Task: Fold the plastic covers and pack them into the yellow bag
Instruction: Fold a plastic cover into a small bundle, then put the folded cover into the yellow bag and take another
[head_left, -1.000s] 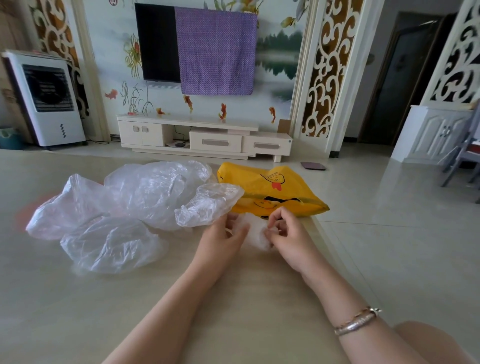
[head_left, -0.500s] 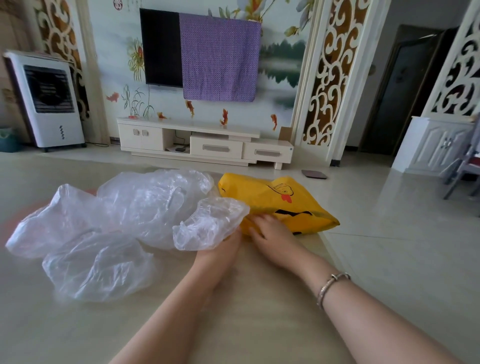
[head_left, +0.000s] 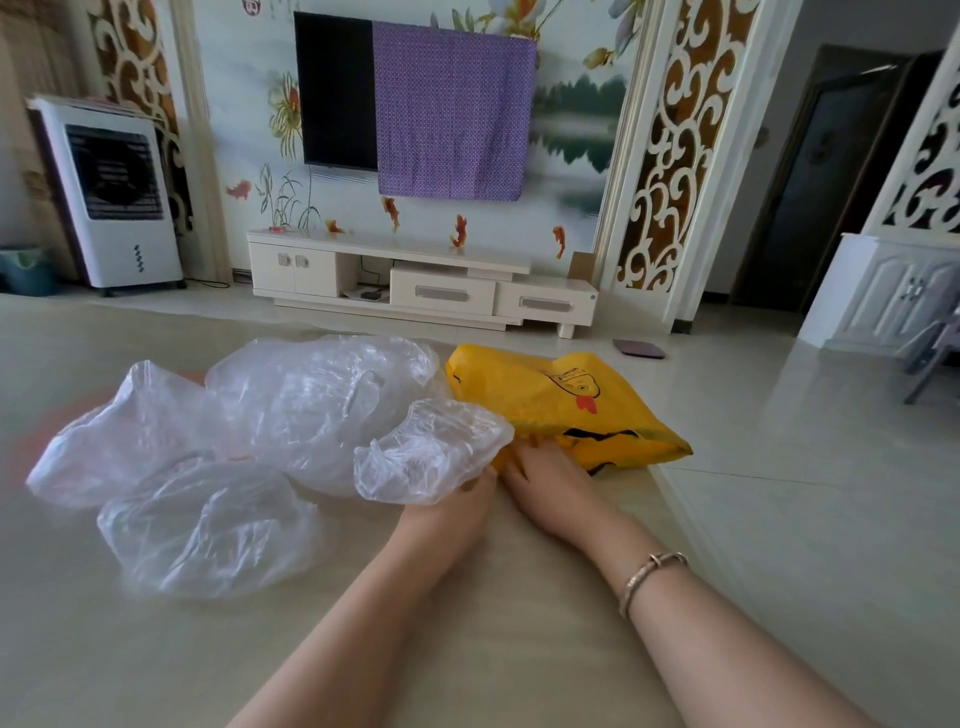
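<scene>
The yellow bag (head_left: 566, 410) lies on the beige table (head_left: 467, 649) near its right edge, mouth towards me. My right hand (head_left: 550, 483) lies flat at that mouth, its straight fingers reaching under the bag's edge, tips hidden. My left hand (head_left: 447, 514) is beside it; its fingers sit under the rim of a small clear plastic cover (head_left: 431, 457) and are hidden. A large crumpled clear cover (head_left: 311, 405) and another clear cover (head_left: 208, 530) lie to the left. No folded cover shows.
The table's right edge (head_left: 691, 530) runs just past the bag, with tiled floor beyond. Farther off are a white TV cabinet (head_left: 426, 280), an air cooler (head_left: 114, 192) at the left and a chair (head_left: 935, 353) at the right.
A second ago both hands pinched a small folded white cover in front of the bag. They have moved forward to the bag's mouth, and the folded cover is out of sight.
</scene>
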